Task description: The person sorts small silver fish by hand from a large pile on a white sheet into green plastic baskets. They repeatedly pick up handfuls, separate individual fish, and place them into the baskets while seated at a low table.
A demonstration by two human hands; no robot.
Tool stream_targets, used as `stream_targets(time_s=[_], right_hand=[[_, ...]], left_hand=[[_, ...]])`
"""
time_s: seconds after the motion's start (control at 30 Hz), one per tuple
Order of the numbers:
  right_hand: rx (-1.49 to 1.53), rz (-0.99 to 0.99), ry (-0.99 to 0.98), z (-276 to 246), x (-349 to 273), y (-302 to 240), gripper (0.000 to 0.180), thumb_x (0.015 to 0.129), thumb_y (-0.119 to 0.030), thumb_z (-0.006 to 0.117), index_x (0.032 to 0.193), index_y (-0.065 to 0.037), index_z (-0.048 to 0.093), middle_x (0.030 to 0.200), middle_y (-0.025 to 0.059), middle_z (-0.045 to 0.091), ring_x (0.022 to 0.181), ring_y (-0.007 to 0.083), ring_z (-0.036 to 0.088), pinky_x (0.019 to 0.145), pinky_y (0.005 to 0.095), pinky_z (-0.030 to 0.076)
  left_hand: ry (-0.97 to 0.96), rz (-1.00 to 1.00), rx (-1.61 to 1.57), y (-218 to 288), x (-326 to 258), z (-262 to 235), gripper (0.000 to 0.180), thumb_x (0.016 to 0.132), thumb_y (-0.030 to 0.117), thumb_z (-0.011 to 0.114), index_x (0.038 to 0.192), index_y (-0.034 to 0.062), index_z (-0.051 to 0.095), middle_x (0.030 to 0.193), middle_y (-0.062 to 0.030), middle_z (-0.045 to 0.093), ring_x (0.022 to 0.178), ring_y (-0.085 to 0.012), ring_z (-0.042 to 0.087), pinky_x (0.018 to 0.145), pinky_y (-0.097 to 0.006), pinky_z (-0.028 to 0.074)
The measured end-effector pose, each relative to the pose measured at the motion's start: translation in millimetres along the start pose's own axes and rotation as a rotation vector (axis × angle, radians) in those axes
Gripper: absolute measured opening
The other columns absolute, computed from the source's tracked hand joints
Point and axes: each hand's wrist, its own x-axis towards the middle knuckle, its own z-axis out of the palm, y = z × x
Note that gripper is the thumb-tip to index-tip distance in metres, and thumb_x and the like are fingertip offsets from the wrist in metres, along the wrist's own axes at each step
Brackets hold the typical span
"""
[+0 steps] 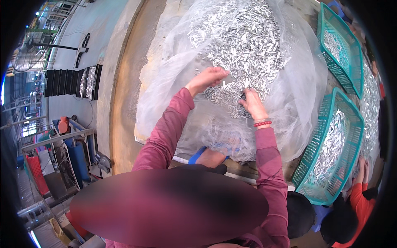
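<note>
Shiny little metal pieces (pixel 244 37) lie in a big heap on a thin see-through plastic sheet (pixel 302 95). They are small, silver and longer than they are wide. They point every which way, so the heap has no one direction. The heap itself stretches from the hands up toward the top of the view.

The left hand (pixel 209 77) rests at the near edge of the heap with its fingers curled over some pieces. The right hand (pixel 250 101) is just beside it, fingers bent down into the pieces; you cannot tell if it holds any. A red bead bracelet (pixel 262 123) sits on the right wrist. Both arms wear dark pink sleeves (pixel 165 132).

The plastic sheet is crinkly and bunches up around the heap like a soft wall. It lies on a rough grey table (pixel 128 82).

To the right stand two teal plastic baskets with mesh sides, one near (pixel 314 165) and one farther up (pixel 351 74). Both hold more silver pieces. Another person in an orange sleeve (pixel 362 194) reaches in by the near basket.
</note>
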Motion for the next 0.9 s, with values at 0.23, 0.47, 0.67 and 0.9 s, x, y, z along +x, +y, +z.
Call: stream_targets(time_s=[0.23, 0.47, 0.67, 0.9], right_hand=[[0.161, 0.131, 0.138, 3.5, -8.1, -5.2, 0.017, 0.074, 0.002, 0.064, 0.089, 0.001, 0.070, 0.078, 0.0155, 0.067, 0.066, 0.0251, 0.064, 0.063, 0.0349, 0.051], [0.811, 0.450, 0.122, -26.8, -6.6, 2.5, 0.016, 0.080, -0.011, 0.069, 0.094, -0.006, 0.073, 0.075, 0.0014, 0.067, 0.054, 0.0044, 0.053, 0.048, 0.0203, 0.043], [1.125, 0.451, 0.136, -34.3, -3.6, 5.2, 0.029, 0.091, -0.014, 0.057, 0.114, 0.003, 0.060, 0.096, 0.0089, 0.067, 0.078, 0.0123, 0.063, 0.064, 0.0233, 0.051], [1.022, 0.437, 0.226, -47.2, 0.4, 4.4, 0.027, 0.093, -0.017, 0.053, 0.114, 0.000, 0.058, 0.102, 0.0109, 0.066, 0.083, 0.0132, 0.062, 0.067, 0.0237, 0.051]], left_hand=[[0.252, 0.268, 1.315, -44.4, 16.1, 27.0, 0.018, 0.078, 0.029, 0.069, 0.087, 0.0138, 0.069, 0.085, -0.0159, 0.066, 0.081, -0.0325, 0.064, 0.071, -0.044, 0.049], [-0.050, 0.113, -0.141, -4.7, 0.5, 11.0, 0.018, 0.087, 0.021, 0.052, 0.095, 0.0053, 0.056, 0.079, 0.0010, 0.052, 0.064, -0.0102, 0.048, 0.050, -0.022, 0.036], [-0.170, 0.035, -0.386, -3.6, -1.2, 16.4, 0.031, 0.087, 0.026, 0.047, 0.098, -0.0007, 0.058, 0.076, 0.0021, 0.050, 0.060, -0.0090, 0.045, 0.048, -0.020, 0.034], [0.313, 0.338, 1.400, -50.6, 29.8, 39.1, 0.024, 0.077, 0.031, 0.067, 0.084, 0.0083, 0.069, 0.078, -0.0171, 0.066, 0.076, -0.0333, 0.064, 0.067, -0.045, 0.051]])
